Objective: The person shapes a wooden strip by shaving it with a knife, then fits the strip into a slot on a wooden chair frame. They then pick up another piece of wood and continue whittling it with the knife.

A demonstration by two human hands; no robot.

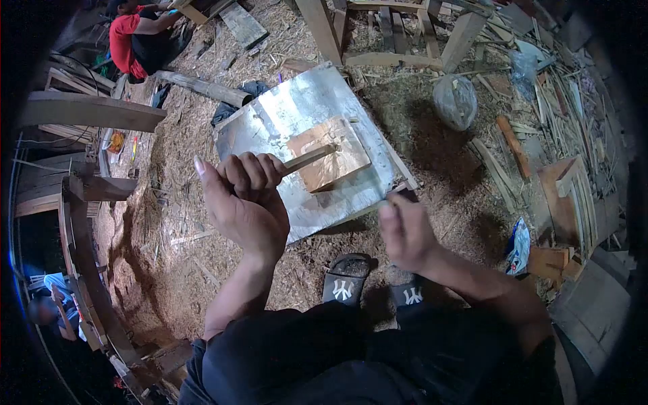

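Clamped round a slim wooden stick in the left hand, wrapped tight about the near part, leaving the rest bare. Angled from there over a squarish wooden block, with the stick's far end against or just above the upper face; cannot tell which. Find the block flat on a pale board, in front of the sandals. Curled in likewise at the right hand, near the board's corner, but blurred; cannot tell whether clamped on something or bare.

For good control, hold the stick firmly, with wrist straight, and seat the far end squarely on the block rather than letting it skate across. Watch the block for turning or sliding on the smooth-looking board; press down more than sideways. Look closely at the stick's end to judge contact by eye. Bring the right hand in from behind or beside, never ahead of that end.
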